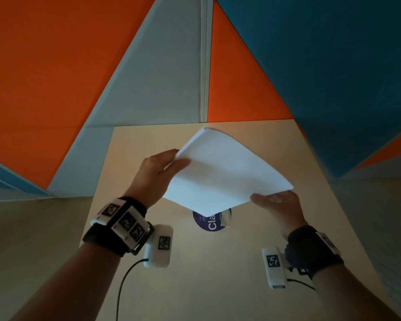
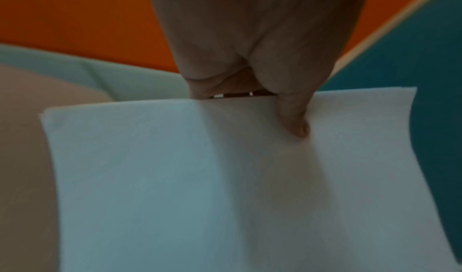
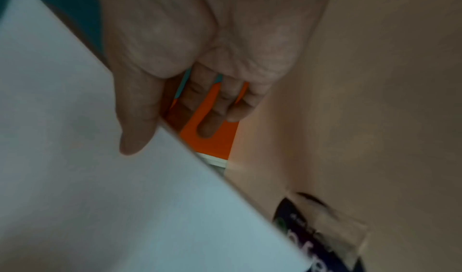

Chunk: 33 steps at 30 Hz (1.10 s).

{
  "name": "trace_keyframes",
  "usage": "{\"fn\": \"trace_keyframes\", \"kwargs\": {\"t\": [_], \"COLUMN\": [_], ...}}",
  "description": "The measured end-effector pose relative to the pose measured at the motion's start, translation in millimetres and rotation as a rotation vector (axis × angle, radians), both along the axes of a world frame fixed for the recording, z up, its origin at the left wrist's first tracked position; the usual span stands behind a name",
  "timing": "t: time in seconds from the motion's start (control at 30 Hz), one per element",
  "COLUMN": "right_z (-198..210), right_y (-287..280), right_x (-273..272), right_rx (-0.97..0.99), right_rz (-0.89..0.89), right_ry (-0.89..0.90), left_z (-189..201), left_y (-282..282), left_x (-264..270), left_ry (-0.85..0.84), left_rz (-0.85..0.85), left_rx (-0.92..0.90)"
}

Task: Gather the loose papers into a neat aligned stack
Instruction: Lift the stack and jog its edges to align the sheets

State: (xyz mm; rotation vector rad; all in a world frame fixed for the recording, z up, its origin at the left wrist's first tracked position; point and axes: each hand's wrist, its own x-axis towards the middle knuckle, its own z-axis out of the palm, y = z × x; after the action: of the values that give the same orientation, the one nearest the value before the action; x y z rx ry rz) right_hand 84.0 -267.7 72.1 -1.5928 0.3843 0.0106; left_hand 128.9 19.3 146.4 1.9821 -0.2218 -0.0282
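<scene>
A stack of white papers (image 1: pixel 225 172) hangs tilted in the air above the beige table (image 1: pixel 195 274). My left hand (image 1: pixel 175 158) pinches its left edge, thumb on top and fingers hidden underneath. In the left wrist view the thumb (image 2: pixel 296 126) presses onto the top sheet of the papers (image 2: pixel 175 177), which bow a little. My right hand (image 1: pixel 271 200) holds the near right edge. In the right wrist view its thumb (image 3: pixel 135 130) lies on the papers (image 3: pixel 100 197), and the fingers (image 3: pixel 212 106) reach past the edge below.
A round dark blue sticker (image 1: pixel 208 224) with white lettering lies on the table under the stack's near corner, also visible as the sticker (image 3: pixel 312 236) in the right wrist view. Orange, grey and blue partition panels (image 1: pixel 148 66) enclose the table at the back and sides.
</scene>
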Motion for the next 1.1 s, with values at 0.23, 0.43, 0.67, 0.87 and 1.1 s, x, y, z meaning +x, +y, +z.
{"fn": "trace_keyframes", "kwargs": {"t": [0.23, 0.43, 0.67, 0.87, 1.1], "right_z": [14.3, 14.0, 25.2, 17.7, 18.4], "right_y": [26.3, 34.8, 41.5, 39.5, 40.8], "right_x": [6.8, 5.8, 6.2, 4.0, 5.4], "right_rx": [0.114, 0.080, 0.133, 0.085, 0.083], "right_rz": [0.101, 0.145, 0.112, 0.162, 0.160], "right_ry": [-0.078, -0.045, -0.110, -0.049, -0.094], "left_z": [-65.9, -70.1, -58.4, -68.0, -66.5], "left_y": [-4.1, 7.5, -6.6, -3.6, -8.8], "left_x": [-33.0, -30.8, -28.3, -30.4, -26.1], "left_ry": [0.252, 0.260, 0.209, 0.243, 0.246], "left_rz": [0.166, 0.188, 0.262, 0.231, 0.252], "left_rx": [-0.445, -0.460, -0.494, -0.409, -0.450]}}
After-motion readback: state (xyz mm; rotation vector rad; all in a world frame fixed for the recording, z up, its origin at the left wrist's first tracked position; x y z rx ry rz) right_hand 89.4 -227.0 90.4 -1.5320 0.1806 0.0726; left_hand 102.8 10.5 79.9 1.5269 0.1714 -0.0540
